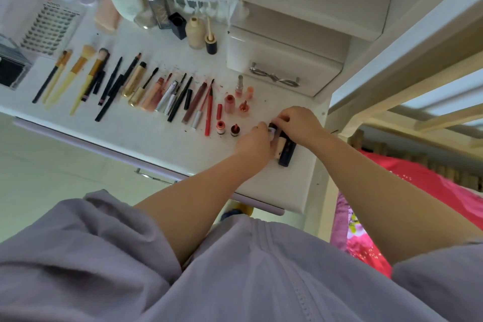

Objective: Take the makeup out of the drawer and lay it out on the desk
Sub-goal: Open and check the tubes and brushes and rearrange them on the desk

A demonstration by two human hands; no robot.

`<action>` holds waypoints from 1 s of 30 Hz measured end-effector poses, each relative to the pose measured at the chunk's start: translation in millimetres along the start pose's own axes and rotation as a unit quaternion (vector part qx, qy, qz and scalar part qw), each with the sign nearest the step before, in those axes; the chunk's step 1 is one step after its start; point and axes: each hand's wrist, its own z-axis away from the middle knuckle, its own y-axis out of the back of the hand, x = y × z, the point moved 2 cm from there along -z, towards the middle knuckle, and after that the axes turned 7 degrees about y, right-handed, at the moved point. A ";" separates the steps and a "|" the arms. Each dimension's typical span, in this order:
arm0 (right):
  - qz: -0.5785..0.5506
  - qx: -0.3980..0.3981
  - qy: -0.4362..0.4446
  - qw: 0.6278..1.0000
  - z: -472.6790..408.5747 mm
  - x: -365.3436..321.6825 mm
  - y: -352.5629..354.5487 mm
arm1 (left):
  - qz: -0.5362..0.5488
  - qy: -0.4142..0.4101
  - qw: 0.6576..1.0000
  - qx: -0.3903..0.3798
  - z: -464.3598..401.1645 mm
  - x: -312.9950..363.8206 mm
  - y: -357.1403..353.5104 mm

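A: Both hands are at the near right corner of the table (pixel 146 136). The left hand (pixel 254 142) has its fingers curled round the pale end of a small tube, and the right hand (pixel 298 121) pinches the top of the same cluster from above.

B: What is in the cluster?

A: A dark navy tube (pixel 287 153), long and smooth, lying flat, with a short beige tube (pixel 281 145) tight against its left side. Whether the right fingers grip the navy one or the beige one, I cannot tell.

B: And the rest of the makeup?

A: Laid in a row across the glossy white top. On the left, yellow-handled brushes (pixel 78 70) with soft bristle heads; then slim black pencils (pixel 112 86), gold mascara tubes (pixel 136 81), and a red lip pencil (pixel 208 110). Just beside the left hand stand small round nail polish bottles (pixel 228 128), coral and dark red. Red flecks dot the surface around them.

B: Further back?

A: A beige foundation bottle (pixel 196 31), a black square cap (pixel 177 24), a sheet of false lashes (pixel 49 29), and a white drawer unit (pixel 285 60) with a silver bow-shaped handle (pixel 274 76).
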 end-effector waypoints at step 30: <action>-0.250 0.127 0.106 0.954 132.9 -78.8 63.7 | 0.205 -0.246 0.927 -0.196 83.4 -15.3 124.9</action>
